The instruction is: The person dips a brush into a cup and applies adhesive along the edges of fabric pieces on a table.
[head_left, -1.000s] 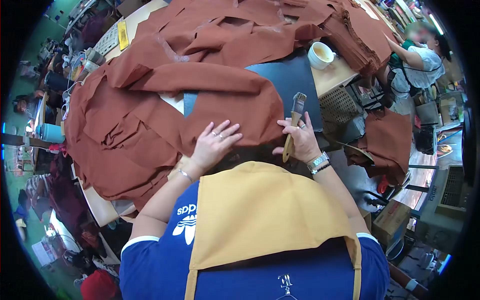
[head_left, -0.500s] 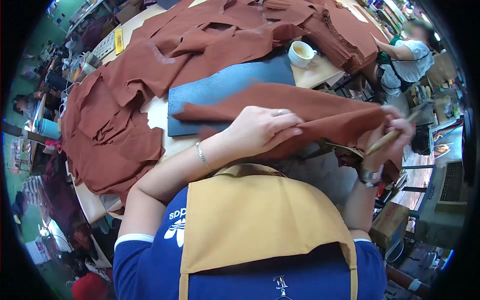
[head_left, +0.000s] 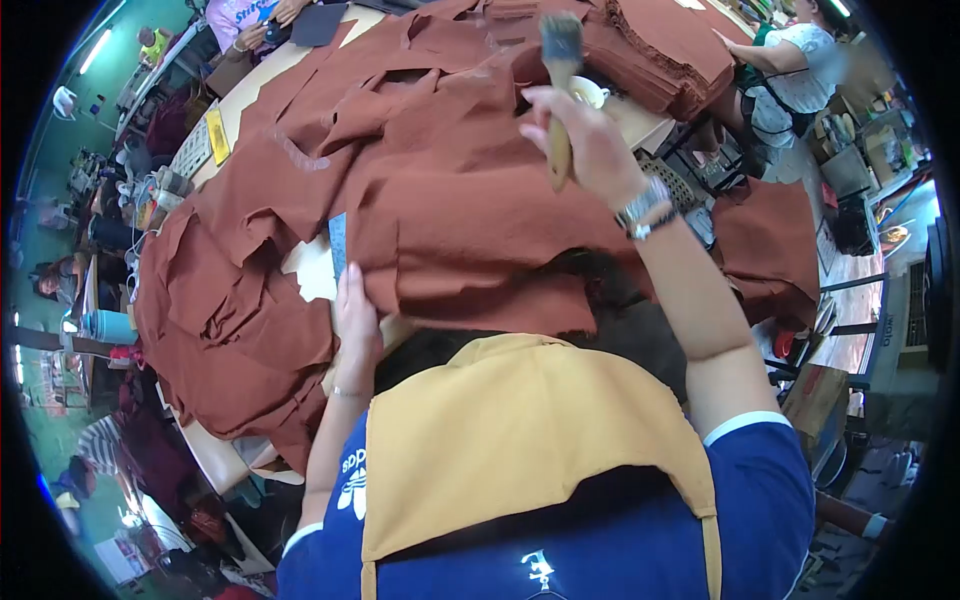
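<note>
A reddish-brown fabric piece [head_left: 470, 230] lies spread in front of me, covering most of a dark blue board [head_left: 338, 243]. My left hand [head_left: 357, 318] rests at the piece's left edge, fingers stretched out and pointing away from me. Raised over the far right part of the fabric, my right hand [head_left: 585, 140] is closed round the wooden handle of a brush [head_left: 560, 90], its bristles up. Behind that hand, a white cup [head_left: 590, 92] is partly hidden.
More brown fabric [head_left: 230, 330] is heaped at the left. A fabric stack [head_left: 650, 60] lies at the far right, beside a person in white [head_left: 800, 60]. Another person in purple [head_left: 240, 22] is at the far left. Brown fabric [head_left: 765, 245] hangs at the right.
The fabric piece, bunched between my hands half a second ago, now lies spread over the board. My right hand has moved up and left with the brush; my left hand has moved left and opened.
</note>
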### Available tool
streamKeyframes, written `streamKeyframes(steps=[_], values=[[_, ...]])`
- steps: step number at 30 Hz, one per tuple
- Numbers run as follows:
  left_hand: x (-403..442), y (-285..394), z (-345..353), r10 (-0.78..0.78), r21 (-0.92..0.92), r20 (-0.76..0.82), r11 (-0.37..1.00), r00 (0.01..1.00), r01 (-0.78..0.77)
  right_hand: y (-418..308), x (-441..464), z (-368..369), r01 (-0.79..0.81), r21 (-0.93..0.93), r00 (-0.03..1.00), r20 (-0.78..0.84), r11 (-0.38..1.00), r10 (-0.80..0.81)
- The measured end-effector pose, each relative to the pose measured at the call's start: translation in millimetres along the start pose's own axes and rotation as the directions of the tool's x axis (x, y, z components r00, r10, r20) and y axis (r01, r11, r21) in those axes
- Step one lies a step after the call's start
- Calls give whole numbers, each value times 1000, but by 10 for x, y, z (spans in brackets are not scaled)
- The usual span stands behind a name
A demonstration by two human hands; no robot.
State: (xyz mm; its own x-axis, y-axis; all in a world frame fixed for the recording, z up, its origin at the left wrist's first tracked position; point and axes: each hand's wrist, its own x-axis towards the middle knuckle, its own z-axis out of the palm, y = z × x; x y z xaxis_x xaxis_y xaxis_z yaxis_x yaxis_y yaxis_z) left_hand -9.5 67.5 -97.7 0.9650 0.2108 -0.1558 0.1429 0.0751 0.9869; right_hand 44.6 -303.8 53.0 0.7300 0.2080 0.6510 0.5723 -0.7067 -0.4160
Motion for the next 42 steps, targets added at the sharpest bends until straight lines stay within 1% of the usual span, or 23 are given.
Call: streamKeyframes(steps=[2, 4, 5, 6, 7, 8, 11, 13, 16, 17, 18, 20, 22, 23, 26, 27, 31, 34, 36, 37, 38, 40, 42], values=[[-322, 80, -136, -16, 13, -44, 1000, 999, 17, 194, -500, 110, -108, -68, 993, 33, 992, 110], [-452, 241, -110, 259, 269, -28, 932, 965, -243, 215, -859, 178, -139, -186, 984, 88, 973, 157], [-453, 321, -63, 508, 481, 80, 734, 858, -479, 215, -1013, 212, -149, -245, 977, 114, 958, 181], [-438, 445, -4, 685, 625, 243, 431, 687, -651, 234, -1156, 263, -189, -267, 966, 125, 945, 229], [-380, 711, 112, 584, 648, 478, 270, 656, -712, 264, -1277, 311, -228, -290, 953, 130, 929, 274], [-263, 780, 276, 496, 595, 612, 224, 616, -772, 283, -1352, 338, -264, -317, 939, 131, 911, 317], [18, 661, 912, 206, 494, 841, 87, 501, -865, 342, -1362, 363, -256, -347, 929, 171, 902, 329], [189, 309, 1218, 123, 461, 874, 91, 469, -883, 380, -1225, 298, -179, -400, 927, 237, 899, 290], [299, 337, 1391, 37, 520, 850, 97, 525, -849, 614, -997, 205, -175, -204, 983, 13, 963, 182], [295, 365, 1333, 31, 550, 831, 94, 555, -830, 681, -974, 32, -387, -92, 920, 20, 918, 390], [278, 382, 1247, 17, 581, 811, 91, 585, -809, 762, -787, -93, -247, -41, 963, -120, 968, 241], [277, 332, 1058, 54, 656, 747, 97, 662, -748, 911, -459, -371, -589, 54, 802, -87, 806, 591], [241, 355, 918, 58, 743, 659, 99, 750, -662, 1157, -221, -481, -625, 307, 742, -52, 718, 669], [230, 332, 881, 51, 758, 643, 99, 764, -645, 1349, -114, -499, -668, 180, 730, -28, 722, 683], [294, 288, 890, 127, 708, 693, 60, 709, -703, 1427, 166, -456, -590, -62, 805, 31, 805, 592], [319, 299, 925, 134, 677, 716, 103, 685, -728, 1464, 245, -412, -543, -177, 828, 48, 821, 558], [288, 364, 999, 98, 653, 741, 123, 664, -747, 1850, 223, -146, -492, -355, 836, 60, 795, 545], [244, 372, 896, 80, 642, 753, 132, 654, -755, 1885, 168, -93, -618, -283, 755, 48, 734, 654], [221, 372, 784, 82, 638, 753, 148, 653, -755, 1830, 199, -215, -706, -27, 703, 92, 708, 705], [210, 373, 748, 83, 636, 754, 157, 651, -756, 1793, 191, -253, -675, 112, 737, 53, 729, 674], [205, 379, 740, 74, 640, 753, 151, 654, -754, 1741, 139, -315, -635, 139, 764, -33, 760, 644], [207, 386, 739, 50, 646, 753, 137, 656, -751, 1561, 44, -445, -582, 98, 807, -52, 807, 588], [236, 373, 797, 67, 630, 765, 123, 640, -767, 1425, -117, -530, -540, -60, 841, 0, 840, 541]])
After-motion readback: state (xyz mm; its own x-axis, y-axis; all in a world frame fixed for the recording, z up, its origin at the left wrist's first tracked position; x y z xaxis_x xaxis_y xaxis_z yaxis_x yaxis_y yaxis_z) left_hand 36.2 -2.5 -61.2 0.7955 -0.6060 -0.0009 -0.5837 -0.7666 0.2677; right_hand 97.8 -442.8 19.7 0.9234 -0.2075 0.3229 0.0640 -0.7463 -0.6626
